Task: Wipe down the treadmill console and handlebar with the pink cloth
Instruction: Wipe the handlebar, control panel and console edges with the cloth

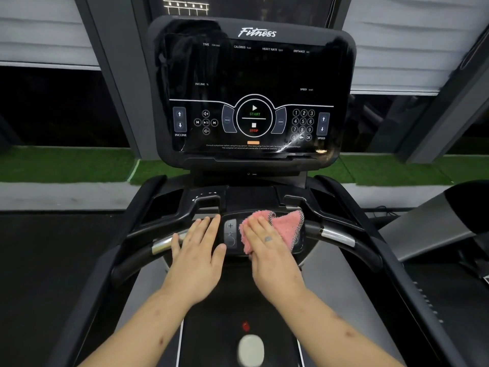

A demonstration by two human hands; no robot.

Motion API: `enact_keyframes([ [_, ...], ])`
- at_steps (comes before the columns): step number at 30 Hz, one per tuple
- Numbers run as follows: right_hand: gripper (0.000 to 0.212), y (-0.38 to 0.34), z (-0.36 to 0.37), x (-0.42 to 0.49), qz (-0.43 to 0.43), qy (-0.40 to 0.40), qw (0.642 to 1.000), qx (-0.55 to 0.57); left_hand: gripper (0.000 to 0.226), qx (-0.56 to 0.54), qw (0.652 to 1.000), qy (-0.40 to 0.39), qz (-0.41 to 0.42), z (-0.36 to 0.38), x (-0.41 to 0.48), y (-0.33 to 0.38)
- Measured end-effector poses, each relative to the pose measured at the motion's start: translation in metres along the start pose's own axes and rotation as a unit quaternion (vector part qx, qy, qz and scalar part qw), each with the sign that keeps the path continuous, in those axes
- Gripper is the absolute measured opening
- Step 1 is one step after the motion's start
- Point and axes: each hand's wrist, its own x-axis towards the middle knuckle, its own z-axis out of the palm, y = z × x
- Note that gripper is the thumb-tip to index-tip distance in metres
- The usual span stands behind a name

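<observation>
The treadmill console (254,75) is a large black screen standing upright ahead of me, dark, with START and STOP marks and wet streaks at its lower right. Below it runs the black handlebar (341,238) with silver grip sections and a small button panel in the middle. The pink cloth (284,226) lies on that middle panel. My right hand (267,247) presses flat on the cloth with straight fingers. My left hand (197,245) rests flat on the handlebar just left of the panel, fingers straight.
The treadmill belt (232,308) runs below my arms, with a red spot and a white oval thing (250,349) on it. Side rails flank the belt. Another machine (436,223) stands at the right. Green turf and dark windows lie beyond the console.
</observation>
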Motion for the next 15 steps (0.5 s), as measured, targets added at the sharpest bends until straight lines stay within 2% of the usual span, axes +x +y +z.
enact_keyframes([
  [5,0.063,0.012,-0.01,-0.009,-0.046,0.007,0.999,0.018,0.063,-0.001,1.0,-0.007,0.0,-0.002,0.001,-0.003],
  [10,0.059,0.053,-0.019,-0.029,0.008,0.034,0.999,0.022,0.063,-0.002,1.0,-0.008,-0.002,-0.003,0.001,-0.001],
  [15,0.059,0.03,-0.016,-0.006,0.012,0.039,0.999,0.015,0.063,0.001,1.0,-0.006,-0.007,-0.002,0.001,0.0],
])
